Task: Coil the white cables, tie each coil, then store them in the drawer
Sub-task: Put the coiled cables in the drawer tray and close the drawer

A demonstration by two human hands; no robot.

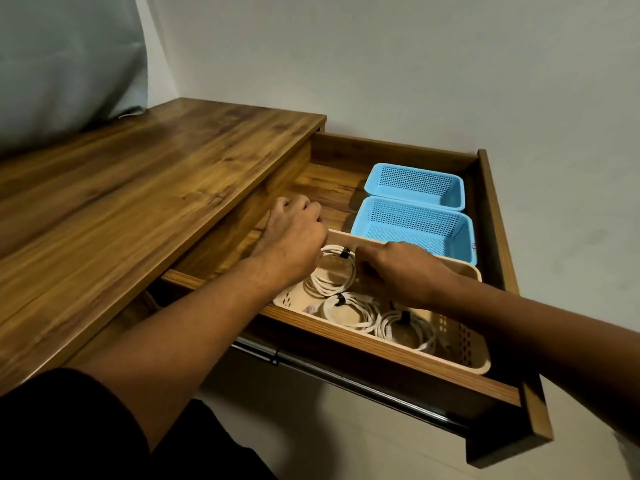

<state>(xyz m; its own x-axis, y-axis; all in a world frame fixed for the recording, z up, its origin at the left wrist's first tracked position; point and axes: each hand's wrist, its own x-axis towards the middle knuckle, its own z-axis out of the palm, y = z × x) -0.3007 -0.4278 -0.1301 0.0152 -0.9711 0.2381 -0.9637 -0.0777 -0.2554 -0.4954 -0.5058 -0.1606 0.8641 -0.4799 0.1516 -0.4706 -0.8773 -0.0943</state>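
While seating the tied coil point(332, 282) flat, clamping left grip point(294, 233) and right grip point(398, 268) round it, just beneath both, inside beige basket point(464, 341) in open drawer point(381, 348), beside two stored coils point(349, 311)

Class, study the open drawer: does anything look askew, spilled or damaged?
Nothing stands out. Three tied white coils lie in the beige basket, and the two blue baskets sit side by side in the drawer, nothing spilled or broken.
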